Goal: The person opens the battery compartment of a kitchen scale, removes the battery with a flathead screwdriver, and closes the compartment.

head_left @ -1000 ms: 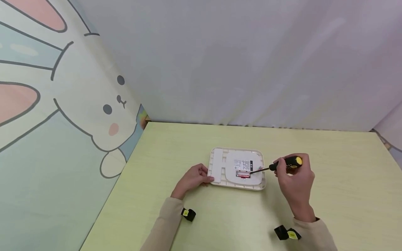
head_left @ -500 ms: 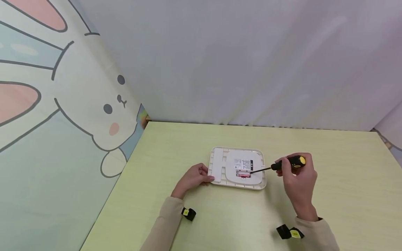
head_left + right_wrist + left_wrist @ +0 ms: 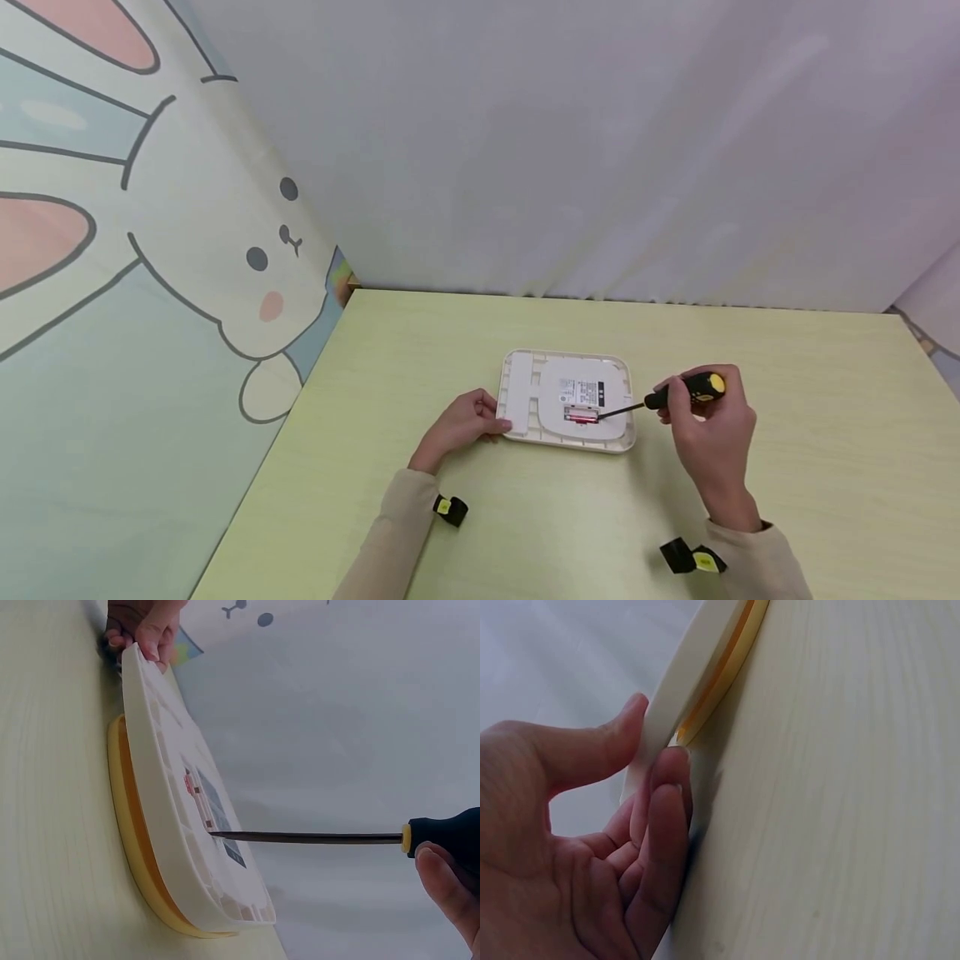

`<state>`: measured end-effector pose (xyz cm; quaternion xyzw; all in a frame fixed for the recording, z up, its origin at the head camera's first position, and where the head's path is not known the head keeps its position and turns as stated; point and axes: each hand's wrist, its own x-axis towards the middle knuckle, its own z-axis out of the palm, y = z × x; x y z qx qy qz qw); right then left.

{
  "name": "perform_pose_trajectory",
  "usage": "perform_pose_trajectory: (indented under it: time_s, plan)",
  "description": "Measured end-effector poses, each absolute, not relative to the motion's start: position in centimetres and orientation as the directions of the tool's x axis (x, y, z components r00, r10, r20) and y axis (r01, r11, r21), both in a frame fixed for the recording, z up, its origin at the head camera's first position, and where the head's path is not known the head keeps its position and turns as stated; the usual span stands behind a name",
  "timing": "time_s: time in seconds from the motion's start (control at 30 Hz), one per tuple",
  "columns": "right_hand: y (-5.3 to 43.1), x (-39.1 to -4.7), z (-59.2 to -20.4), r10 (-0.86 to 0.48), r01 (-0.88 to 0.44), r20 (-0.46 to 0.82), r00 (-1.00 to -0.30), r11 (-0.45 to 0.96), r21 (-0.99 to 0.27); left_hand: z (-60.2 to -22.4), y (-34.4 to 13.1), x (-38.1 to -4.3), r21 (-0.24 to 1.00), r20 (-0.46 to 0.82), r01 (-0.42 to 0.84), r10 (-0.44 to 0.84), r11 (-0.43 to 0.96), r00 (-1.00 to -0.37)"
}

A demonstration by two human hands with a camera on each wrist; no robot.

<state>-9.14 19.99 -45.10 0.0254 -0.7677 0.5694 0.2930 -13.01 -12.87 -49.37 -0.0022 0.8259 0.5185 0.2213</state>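
Observation:
A white plastic device (image 3: 555, 423) with rounded corners, perhaps a kitchen scale, lies underside up, its printed label (image 3: 581, 392) showing. A yellow-orange rounded part (image 3: 137, 847) sits beneath it, against the table. My left hand (image 3: 461, 425) pinches its near left corner, thumb on top and fingers underneath. In its small open compartment lies a red battery (image 3: 582, 417). My right hand (image 3: 716, 433) grips a screwdriver (image 3: 686, 390) by its black-and-yellow handle. The thin dark shaft (image 3: 315, 838) slants down leftward, its tip right at the battery's right end.
The device rests on a pale yellow-green wood-grain table (image 3: 810, 400). Behind the table hangs a light grey curtain (image 3: 600, 150). A wall with a cartoon rabbit (image 3: 217, 208) borders the left side. Black straps with yellow tags sit at both wrists, one a left wrist strap (image 3: 452, 510).
The right hand and screwdriver shifted slightly right, then a little back left. The tip has stayed at the battery's right end. The left hand and device look still.

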Motion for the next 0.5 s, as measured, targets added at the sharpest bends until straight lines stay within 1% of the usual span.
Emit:
perform_pose_trajectory:
  time_s: [0.37,0.5]
  plan:
    - [19.60,-8.92,-45.11,0.270,-0.408,0.526,-0.806,0.390,-0.825,-49.38,-12.82,-13.01,0.862,-0.367,-0.238,0.226,0.448,-0.902]
    - [19.31,-8.73,-44.71,0.264,-0.391,0.514,-0.816,0.401,-0.828,-49.47,-12.85,-13.00,0.862,-0.368,-0.240,0.225,0.447,-0.902]
